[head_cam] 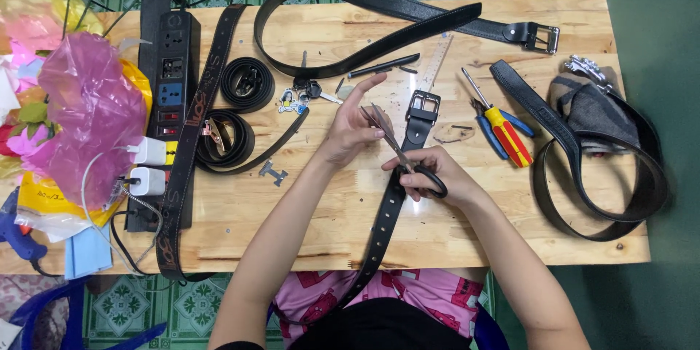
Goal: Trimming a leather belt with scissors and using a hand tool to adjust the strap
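My right hand [430,175] grips the black handles of a pair of scissors [397,147], its blades open and pointing up-left. My left hand [351,125] sits just left of the blades, fingers spread near the tips; whether it pinches anything small there I cannot tell. Under both hands a black leather belt [386,211] with punched holes runs from its silver buckle [423,107] down over the front edge of the wooden table [306,204] into my lap.
Several other belts lie around: a long one [364,0] at the back, a looped one [583,168] on the right, two coiled ones [246,84] left of centre. A screwdriver and pliers [503,131], ruler [435,62], keys [302,95], power strip [169,80] and pink bag [91,109] also sit here.
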